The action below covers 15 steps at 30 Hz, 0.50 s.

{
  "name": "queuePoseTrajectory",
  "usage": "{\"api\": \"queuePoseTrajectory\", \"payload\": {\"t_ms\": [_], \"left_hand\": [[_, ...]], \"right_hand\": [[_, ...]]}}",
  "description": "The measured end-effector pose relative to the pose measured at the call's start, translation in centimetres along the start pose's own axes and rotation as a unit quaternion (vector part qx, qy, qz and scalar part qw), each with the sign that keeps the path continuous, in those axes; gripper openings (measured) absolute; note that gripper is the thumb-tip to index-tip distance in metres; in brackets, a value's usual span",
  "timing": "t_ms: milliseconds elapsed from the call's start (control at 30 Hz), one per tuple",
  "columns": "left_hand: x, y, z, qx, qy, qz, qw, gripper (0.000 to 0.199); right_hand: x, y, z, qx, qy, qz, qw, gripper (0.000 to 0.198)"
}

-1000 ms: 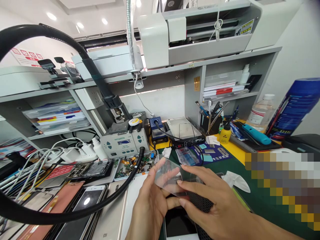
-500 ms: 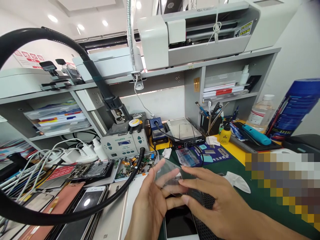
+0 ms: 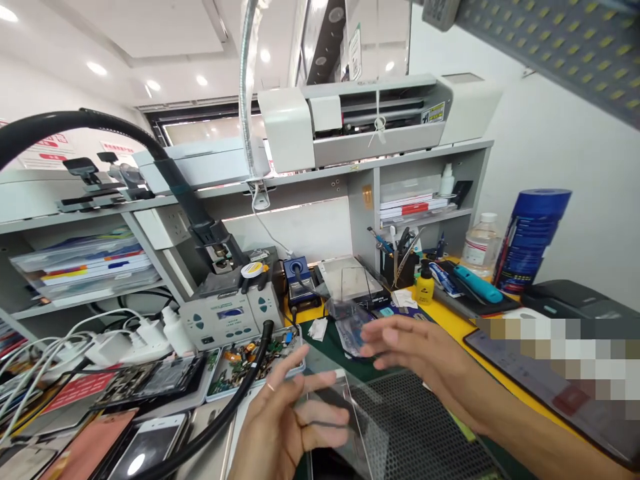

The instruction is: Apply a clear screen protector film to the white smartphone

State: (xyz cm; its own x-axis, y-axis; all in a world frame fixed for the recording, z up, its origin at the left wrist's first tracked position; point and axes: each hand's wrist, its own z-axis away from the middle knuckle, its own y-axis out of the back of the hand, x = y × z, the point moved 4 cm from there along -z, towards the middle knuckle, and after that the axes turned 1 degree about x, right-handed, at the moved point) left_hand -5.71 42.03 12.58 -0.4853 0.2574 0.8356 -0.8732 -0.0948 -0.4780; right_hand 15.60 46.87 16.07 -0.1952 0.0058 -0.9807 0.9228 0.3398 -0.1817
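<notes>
My left hand (image 3: 280, 420) holds a sheet of clear plastic film (image 3: 359, 410); some fingers show through it. The film hangs tilted over a phone (image 3: 330, 467) with a dark screen, partly hidden at the bottom edge. To the right, my right hand (image 3: 413, 343) is raised with its fingers stretched and apart. Nothing shows in it, and a gap separates it from the film. Beneath the right forearm lies a dark perforated pad (image 3: 425, 413) on the green mat (image 3: 320, 350).
A tray of small circuit parts (image 3: 250, 360) and a hot-air station (image 3: 233, 313) stand beyond the left hand. A thick black hose (image 3: 240, 393) curves across the left side. Several phones, including a white one (image 3: 150, 443), lie left; a yellow bottle (image 3: 425, 285) stands at the back right.
My right hand has come away from the film and spread its fingers, moving up and right. The film stays with my left hand. The view has tilted upward and shifted right.
</notes>
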Motion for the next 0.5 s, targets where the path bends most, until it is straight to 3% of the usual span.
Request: {"api": "queuePoseTrajectory", "payload": {"t_ms": [200,367,500], "left_hand": [[0.7,0.9,0.1,0.018,-0.053,-0.045,0.997,0.038],[2.4,0.5,0.3,0.064,-0.085,-0.085,0.991,0.054],[6.9,-2.4,-0.2,0.084,-0.146,-0.123,0.978,0.054]], "right_hand": [[-2.4,3.8,-1.1,0.102,-0.065,-0.224,0.967,0.043],[-3.2,6.9,-1.6,0.176,-0.071,-0.26,0.947,0.047],[-3.2,8.2,-1.6,0.215,-0.055,-0.263,0.939,0.048]]}}
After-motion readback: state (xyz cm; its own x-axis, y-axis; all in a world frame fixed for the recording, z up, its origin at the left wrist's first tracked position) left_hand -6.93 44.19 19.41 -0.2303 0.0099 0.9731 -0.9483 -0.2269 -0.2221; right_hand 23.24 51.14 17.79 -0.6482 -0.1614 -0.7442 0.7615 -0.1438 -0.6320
